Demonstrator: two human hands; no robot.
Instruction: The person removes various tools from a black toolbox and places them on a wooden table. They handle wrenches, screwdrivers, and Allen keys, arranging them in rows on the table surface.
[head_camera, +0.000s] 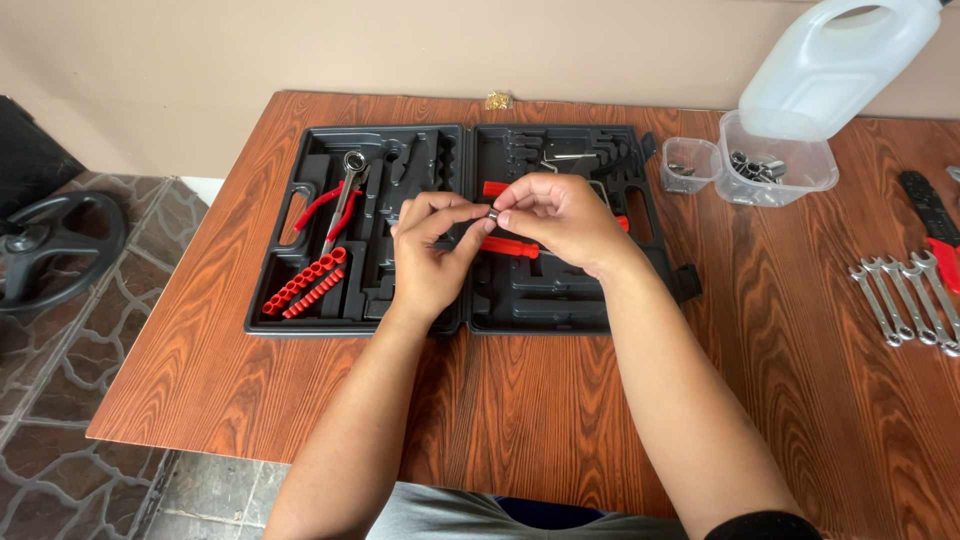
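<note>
Mid-step above the open black tool case (380, 310) on the counter (560, 420): left hand (428, 258) and right hand (560, 222), each grip pinching one small metal piece (492, 214), possibly a socket. Next, probably careful seating in a matching slot.

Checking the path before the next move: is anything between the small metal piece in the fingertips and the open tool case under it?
Nothing visible. Left hand and right hand pinch the small metal piece directly above the open tool case.

A black moulded plastic tool case (455, 300) holds red plastic bit holders (305, 283) at centre-left, on a reddish-brown wood-grain table (560, 420); silver metal wrenches (905, 300) gleam at right.
</note>
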